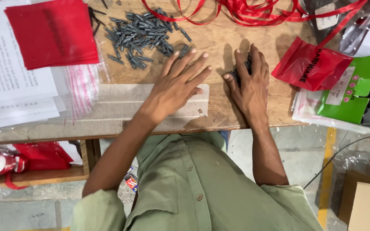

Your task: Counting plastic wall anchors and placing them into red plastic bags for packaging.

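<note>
The left hand (177, 82) lies open, palm down, fingers spread flat on the worn wooden table (219, 38), its fingertips just short of the loose heap of small dark grey metal screws (144, 32). The right hand (250, 83) is cupped over a small clutch of the same dark screws (241, 68), fingers curled round them against the table top; how many it holds is hidden.

A sealed red plastic pouch (311, 68) lies just right of the right hand, overlapping a green-and-white card packet (350, 96). A stack of red flat pouches (52, 32) rests on white printed sheets (9, 77) at the far left; red ribbon (253, 10) trails along the far edge.

Judgement: the clutch is best kept pressed to the table while it is gathered, since loose screws roll readily. The open hand is well placed to fence off strays from the heap.
</note>
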